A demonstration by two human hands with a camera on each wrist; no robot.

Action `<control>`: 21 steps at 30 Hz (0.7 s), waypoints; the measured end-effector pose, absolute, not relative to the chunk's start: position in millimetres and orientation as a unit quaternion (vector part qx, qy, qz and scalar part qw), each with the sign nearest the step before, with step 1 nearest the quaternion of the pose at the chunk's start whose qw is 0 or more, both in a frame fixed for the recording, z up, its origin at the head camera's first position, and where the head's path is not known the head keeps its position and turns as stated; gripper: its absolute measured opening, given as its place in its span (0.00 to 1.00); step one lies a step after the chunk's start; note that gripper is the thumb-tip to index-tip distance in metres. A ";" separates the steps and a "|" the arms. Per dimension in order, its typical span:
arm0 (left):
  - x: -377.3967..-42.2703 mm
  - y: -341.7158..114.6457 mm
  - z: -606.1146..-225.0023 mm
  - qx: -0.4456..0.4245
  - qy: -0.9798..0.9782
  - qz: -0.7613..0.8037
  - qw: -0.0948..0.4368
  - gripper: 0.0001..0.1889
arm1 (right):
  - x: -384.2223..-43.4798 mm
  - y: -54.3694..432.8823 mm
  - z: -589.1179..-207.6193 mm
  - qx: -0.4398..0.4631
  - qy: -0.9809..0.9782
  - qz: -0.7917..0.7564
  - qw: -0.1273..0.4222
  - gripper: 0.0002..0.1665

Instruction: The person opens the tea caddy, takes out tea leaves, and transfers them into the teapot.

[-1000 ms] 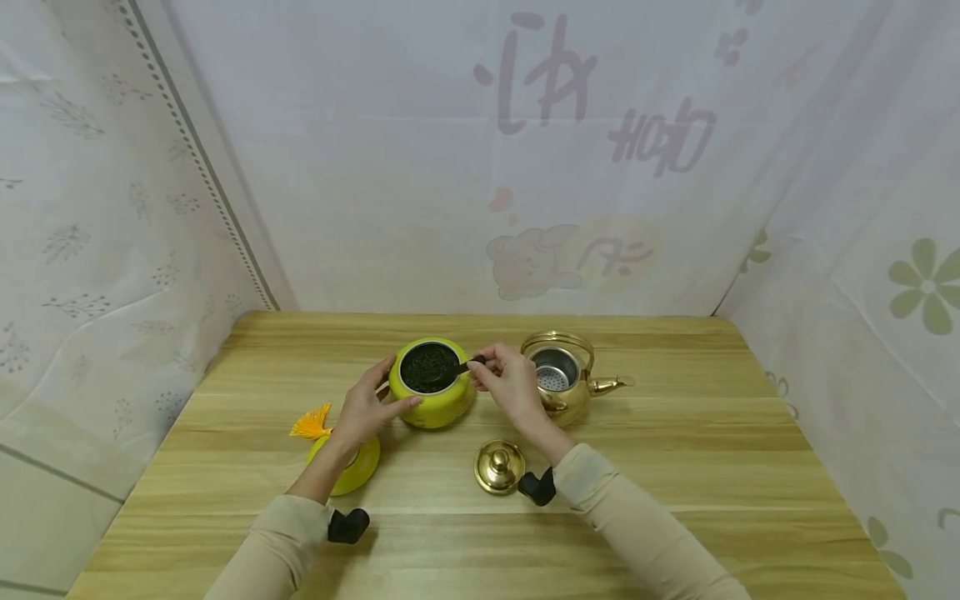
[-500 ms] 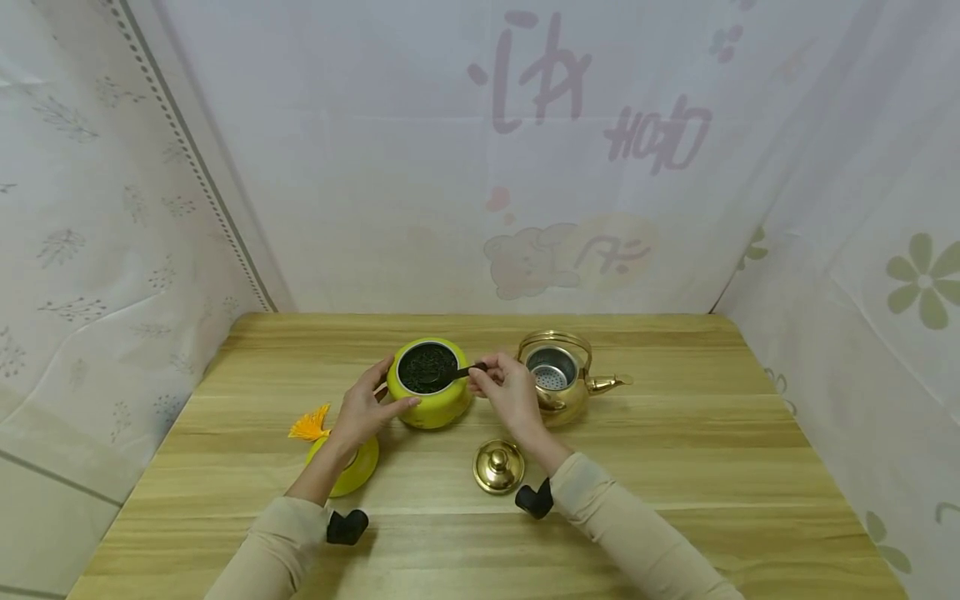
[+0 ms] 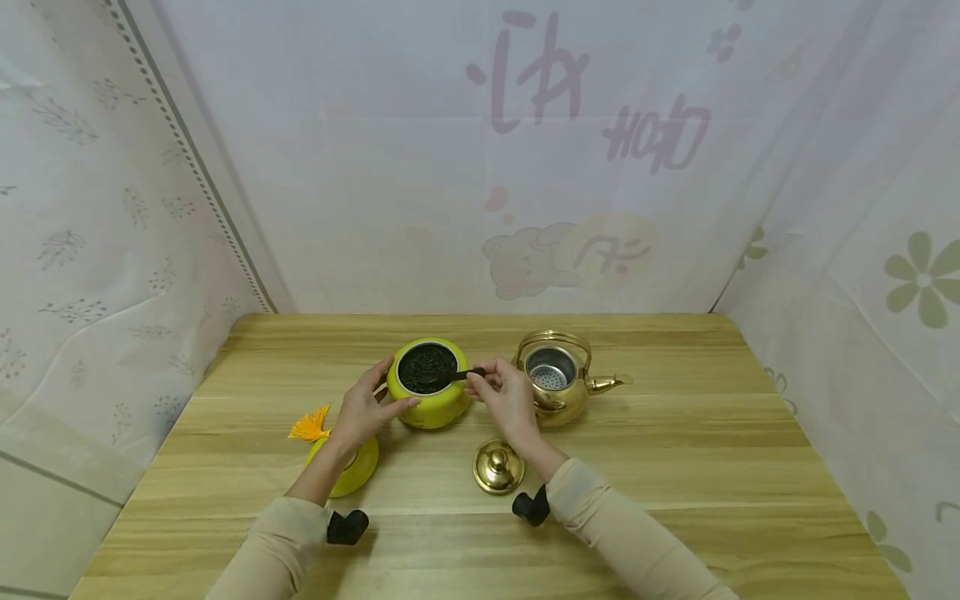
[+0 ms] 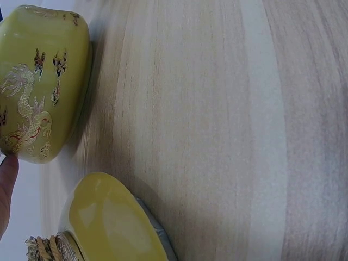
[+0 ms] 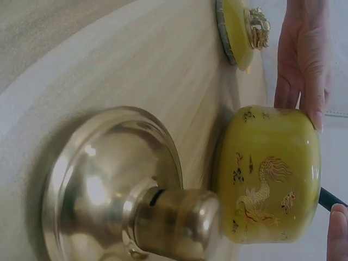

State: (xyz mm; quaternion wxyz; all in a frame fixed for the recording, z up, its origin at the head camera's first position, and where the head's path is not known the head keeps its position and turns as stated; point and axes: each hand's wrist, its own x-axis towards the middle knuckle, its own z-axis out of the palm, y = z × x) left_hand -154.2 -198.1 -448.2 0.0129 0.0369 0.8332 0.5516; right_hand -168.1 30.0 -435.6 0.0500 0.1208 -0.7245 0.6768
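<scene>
At the lower centre of the head view, the grip of your left hand (image 3: 364, 414) grasps the side of a round, yellow, dragon-decorated jar (image 3: 444, 410) holding dark green leaves (image 3: 422, 359), as the grip of your right hand (image 3: 514, 407) pinches a slim black spoon (image 3: 463, 375), its far end among them. Just right, an uncovered gold metal teapot (image 3: 561, 411) stands on the wood-grain worktop (image 3: 690, 467). A round gold lid (image 3: 498, 469) lies below, while at lower left a yellow lid (image 3: 363, 470) with an orange tassel (image 3: 309, 424) sits partly hidden by your forearm.
</scene>
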 end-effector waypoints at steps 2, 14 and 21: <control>-151.0 -195.4 -440.9 0.038 0.830 0.556 0.015 0.45 | -167.1 29.3 -436.2 0.119 -0.723 0.678 0.049 0.08; -151.5 -196.7 -443.6 0.042 0.830 0.556 0.013 0.45 | -162.2 25.8 -435.7 0.106 -0.725 0.679 0.047 0.08; -156.7 -199.7 -453.9 0.043 0.830 0.556 0.008 0.47 | -149.1 22.0 -416.8 0.114 -0.725 0.678 0.040 0.08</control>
